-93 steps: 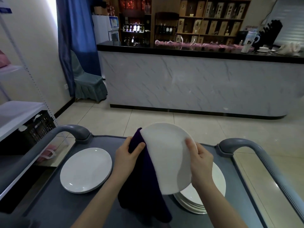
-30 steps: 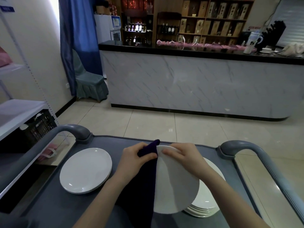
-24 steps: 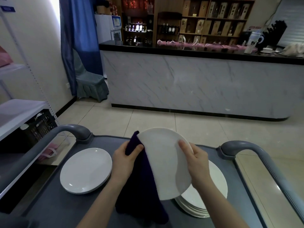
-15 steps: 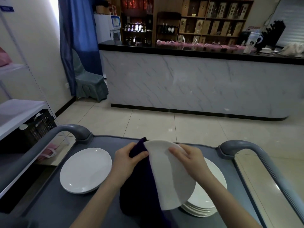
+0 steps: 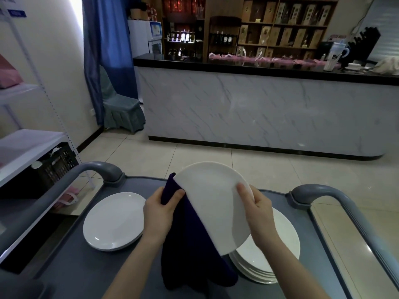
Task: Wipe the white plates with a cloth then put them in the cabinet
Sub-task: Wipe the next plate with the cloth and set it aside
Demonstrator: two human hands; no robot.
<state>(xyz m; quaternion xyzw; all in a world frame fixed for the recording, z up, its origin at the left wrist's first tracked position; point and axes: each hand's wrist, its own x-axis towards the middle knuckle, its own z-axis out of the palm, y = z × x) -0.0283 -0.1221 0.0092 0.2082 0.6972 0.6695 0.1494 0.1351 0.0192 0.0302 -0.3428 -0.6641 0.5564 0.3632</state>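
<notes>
Nearest, the dark cloth (image 5: 190, 244) hangs over the grey cart (image 5: 86, 272), beside the stack of white plates (image 5: 278, 244) at right. Above, the left hand (image 5: 159, 214) has its fingers clamped on cloth and rim of the tilted plate (image 5: 211, 201). The right hand (image 5: 259, 214) grips the opposite rim, thumb on the face. To wipe well, I'd turn the plate with the right hand and press cloth over both faces — low over the cart. A single plate (image 5: 114, 221) lies left. Beyond stands the marble bar (image 5: 259, 115) — no cabinet shows.
</notes>
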